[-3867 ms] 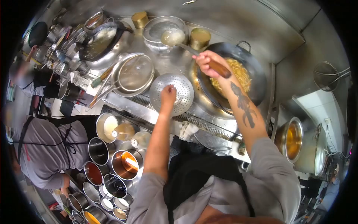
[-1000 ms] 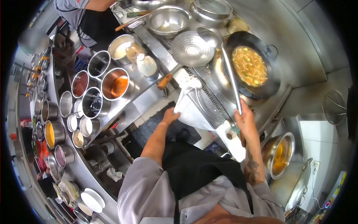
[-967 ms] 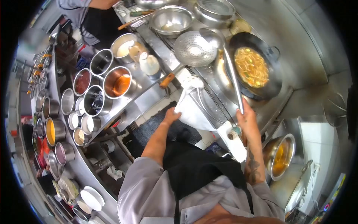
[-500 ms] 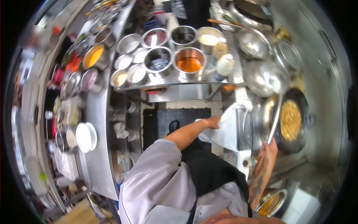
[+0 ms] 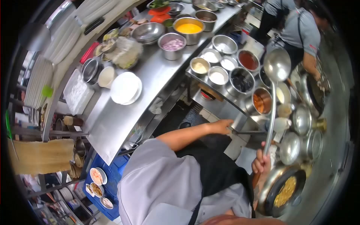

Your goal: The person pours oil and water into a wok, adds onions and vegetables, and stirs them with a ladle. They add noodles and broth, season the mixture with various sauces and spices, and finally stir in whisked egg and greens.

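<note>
My right hand (image 5: 261,162) is closed around the handle of a long metal ladle (image 5: 277,64), which stands upright with its bowl at the top. To the lower right of that hand, a dark wok (image 5: 267,198) holds yellow-brown cooked food (image 5: 285,191). My left hand (image 5: 221,126) reaches out over the floor gap near the steel table with the pots; its fingers look stretched out, with nothing visible in them. Nearest to it is a pot of orange-red sauce (image 5: 259,100).
A steel counter (image 5: 108,131) on the left carries stacked white plates (image 5: 125,88), a pot of chopped onion (image 5: 172,45) and a pot of yellow liquid (image 5: 188,28). Small bowls stand on a blue crate (image 5: 112,165). A co-worker (image 5: 300,30) stands at the far right beside another wok.
My view has turned left, bringing the counter and blue crate further in. The ladle has risen from beside the wok to upright. My left hand is away from the white cloth.
</note>
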The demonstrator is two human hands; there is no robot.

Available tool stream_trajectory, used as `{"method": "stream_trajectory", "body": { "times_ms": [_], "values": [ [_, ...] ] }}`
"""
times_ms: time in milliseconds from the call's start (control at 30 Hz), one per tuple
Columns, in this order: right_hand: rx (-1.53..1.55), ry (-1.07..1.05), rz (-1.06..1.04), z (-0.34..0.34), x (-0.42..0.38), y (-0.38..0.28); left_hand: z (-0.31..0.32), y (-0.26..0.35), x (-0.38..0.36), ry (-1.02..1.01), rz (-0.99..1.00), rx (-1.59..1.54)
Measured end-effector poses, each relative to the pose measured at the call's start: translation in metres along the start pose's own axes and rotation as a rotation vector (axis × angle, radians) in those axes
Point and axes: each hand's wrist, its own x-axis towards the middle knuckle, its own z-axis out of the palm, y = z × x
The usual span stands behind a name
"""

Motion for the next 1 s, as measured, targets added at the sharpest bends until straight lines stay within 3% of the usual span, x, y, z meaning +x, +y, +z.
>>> {"method": "stream_trajectory", "body": {
  "times_ms": [200,300,467,733,867,1000],
  "values": [
    [-0.360,0.016,0.112,0.153,0.187,-0.015,-0.143,-0.005,-0.079,0.354,-0.068,-0.045],
    [-0.525,0.009,0.164,0.188,0.275,0.002,-0.206,0.001,-0.107,0.471,-0.209,-0.054],
    [-1.020,-0.027,0.068,0.212,0.377,0.043,-0.269,-0.008,-0.133,0.618,-0.268,-0.163],
    [-1.272,-0.078,0.066,0.208,0.439,0.061,-0.289,-0.011,-0.130,0.630,-0.234,-0.370],
    [-1.238,-0.097,0.134,0.209,0.451,0.058,-0.284,-0.015,-0.122,0.604,-0.225,-0.395],
    [-1.021,0.060,0.342,0.222,0.460,0.048,-0.286,-0.013,-0.114,0.565,-0.223,-0.359]
  ]
}}
